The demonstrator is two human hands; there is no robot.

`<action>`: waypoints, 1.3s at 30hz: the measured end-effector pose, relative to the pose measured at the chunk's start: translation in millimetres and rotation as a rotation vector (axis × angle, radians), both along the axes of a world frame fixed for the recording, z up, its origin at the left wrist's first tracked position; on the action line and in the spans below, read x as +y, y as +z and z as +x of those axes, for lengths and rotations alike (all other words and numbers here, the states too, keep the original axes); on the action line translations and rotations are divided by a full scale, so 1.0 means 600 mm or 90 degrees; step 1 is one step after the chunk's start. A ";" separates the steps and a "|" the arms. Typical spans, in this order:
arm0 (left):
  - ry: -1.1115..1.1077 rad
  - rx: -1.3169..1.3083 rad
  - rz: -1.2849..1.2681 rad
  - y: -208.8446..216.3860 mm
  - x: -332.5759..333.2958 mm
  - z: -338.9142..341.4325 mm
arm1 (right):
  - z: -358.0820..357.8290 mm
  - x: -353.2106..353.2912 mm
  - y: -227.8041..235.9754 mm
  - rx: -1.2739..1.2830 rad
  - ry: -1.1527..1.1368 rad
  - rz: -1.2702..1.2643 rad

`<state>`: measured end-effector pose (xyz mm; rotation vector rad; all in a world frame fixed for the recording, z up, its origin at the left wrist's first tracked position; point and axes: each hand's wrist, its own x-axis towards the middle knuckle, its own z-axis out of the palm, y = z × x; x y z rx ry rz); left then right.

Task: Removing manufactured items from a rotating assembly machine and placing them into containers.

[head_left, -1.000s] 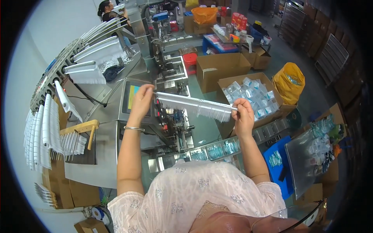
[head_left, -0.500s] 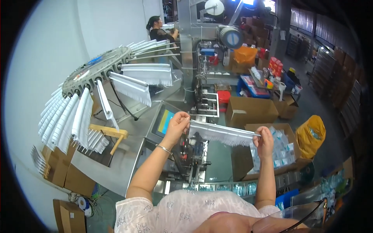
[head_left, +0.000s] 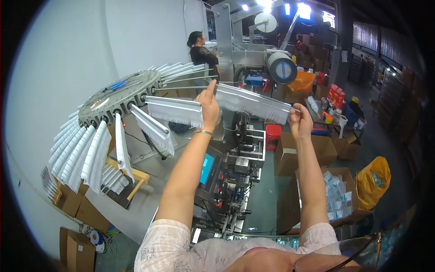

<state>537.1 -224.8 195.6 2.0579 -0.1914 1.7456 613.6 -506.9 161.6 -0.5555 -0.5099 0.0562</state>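
Stretched between my two hands is a thin rod hung with a row of white fringed strips (head_left: 253,100). My left hand (head_left: 208,105) grips its left end, the index finger pointing up beside the tip of a bare rod (head_left: 188,87) on the wheel. My right hand (head_left: 300,120) pinches the right end between thumb and fingers. To the left stands a large tilted wheel (head_left: 100,99) with rods sticking out all round. Many of those rods carry similar white fringed strips (head_left: 174,110), hanging down.
Below my arms is a machine (head_left: 242,170) with a screen (head_left: 206,168). A motor (head_left: 282,67) juts out ahead. At right stand an open carton of clear packs (head_left: 337,192), a yellow sack (head_left: 374,181) and a red bucket (head_left: 273,136). A co-worker (head_left: 202,52) stands behind the wheel.
Both hands have risen and moved forward with the rod of white strips, bringing my left hand close to the wheel's bare rods. The whole view has shifted, and the screen's picture differs.
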 end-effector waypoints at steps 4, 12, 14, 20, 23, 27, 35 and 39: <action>0.079 -0.025 0.057 -0.002 0.025 -0.004 | 0.019 0.028 0.029 -0.019 0.040 0.005; 0.123 0.069 0.085 -0.151 -0.050 -0.107 | 0.010 0.155 0.081 -0.145 -0.077 -0.291; 0.039 0.154 0.085 -0.174 -0.088 -0.168 | -0.011 0.202 0.091 -0.157 -0.132 -0.325; -0.026 0.286 0.030 -0.243 -0.078 -0.315 | -0.030 0.309 0.085 -0.112 -0.085 -0.221; -0.010 0.307 0.011 -0.265 -0.053 -0.387 | -0.012 0.305 0.067 -0.082 -0.102 -0.236; 0.018 0.352 -0.055 -0.287 -0.021 -0.480 | -0.027 0.316 0.074 -0.040 0.042 -0.117; -0.027 0.427 -0.200 -0.333 0.004 -0.537 | -0.013 0.338 0.064 -0.153 -0.039 -0.163; -0.025 0.451 -0.212 -0.333 0.008 -0.545 | -0.018 0.352 0.067 -0.183 -0.020 -0.096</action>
